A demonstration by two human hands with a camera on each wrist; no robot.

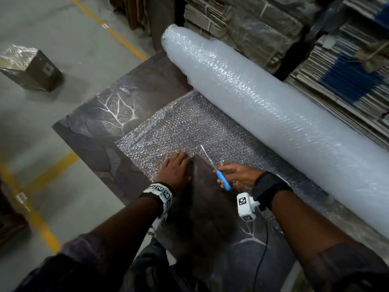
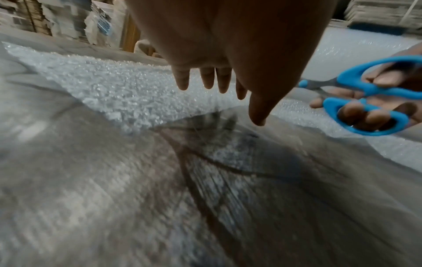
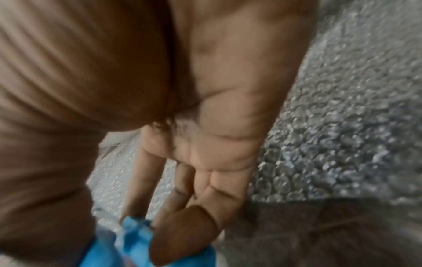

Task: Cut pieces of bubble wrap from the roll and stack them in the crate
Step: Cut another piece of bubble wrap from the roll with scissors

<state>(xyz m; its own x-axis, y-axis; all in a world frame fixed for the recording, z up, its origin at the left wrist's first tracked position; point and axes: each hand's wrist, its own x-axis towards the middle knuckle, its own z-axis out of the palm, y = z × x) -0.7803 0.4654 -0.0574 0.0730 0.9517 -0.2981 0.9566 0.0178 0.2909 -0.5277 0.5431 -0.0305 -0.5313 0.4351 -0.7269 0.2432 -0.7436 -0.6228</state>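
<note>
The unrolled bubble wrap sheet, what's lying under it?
Under the sheet the dark veined tabletop shows through the clear bubbles. The left hand presses on top. Beneath the roll nothing can be seen.

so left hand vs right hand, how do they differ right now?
Left hand lies flat, fingers straight, pressing the unrolled clear bubble wrap sheet; right hand is curled through the handles of the blue-handled scissors. Left holds no tool; right holds one. Both wear wrist cameras and sit at the sheet's cut.
</note>
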